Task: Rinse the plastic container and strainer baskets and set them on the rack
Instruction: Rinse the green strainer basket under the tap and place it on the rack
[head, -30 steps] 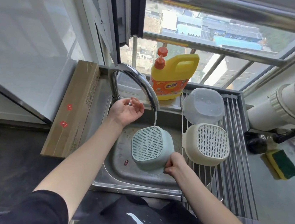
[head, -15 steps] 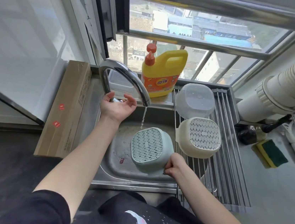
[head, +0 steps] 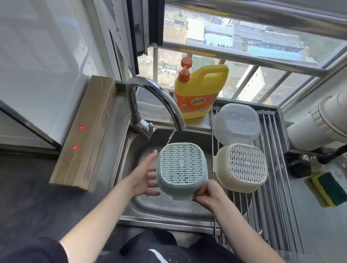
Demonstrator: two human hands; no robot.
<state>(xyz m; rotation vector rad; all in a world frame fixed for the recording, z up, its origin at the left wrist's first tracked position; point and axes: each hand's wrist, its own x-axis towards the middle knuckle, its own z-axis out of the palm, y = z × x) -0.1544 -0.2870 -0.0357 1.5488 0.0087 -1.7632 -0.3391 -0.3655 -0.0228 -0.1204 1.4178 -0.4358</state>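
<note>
Left hand (head: 144, 177) has come off the faucet handle and now sits beside the green strainer basket (head: 182, 170), fingers straight and spread, tips at the basket's left wall, gripping nothing. Water from the spout has thinned to a weak trickle that lands at the basket's back left edge.

Left to right: a brown cardboard box (head: 87, 134) lies along the counter left of the sink (head: 158, 208). The faucet (head: 150, 100) arches over the basin. The green strainer basket is held bottom-up over the sink, tilted toward the camera. Behind it a yellow soap bottle (head: 199, 93) with an orange pump stands on the sill. Right hand (head: 209, 196) pinches the basket's near right rim, fingers curled on it. Right of the sink, on the metal rack (head: 277, 205), a cream strainer basket (head: 243, 168) sits upside down, and just behind it, touching or nearly so, a clear plastic container (head: 237, 124), also inverted. Far right, a green-and-yellow sponge (head: 329, 188) lies on the counter, below a white ribbed duct (head: 345, 113).
</note>
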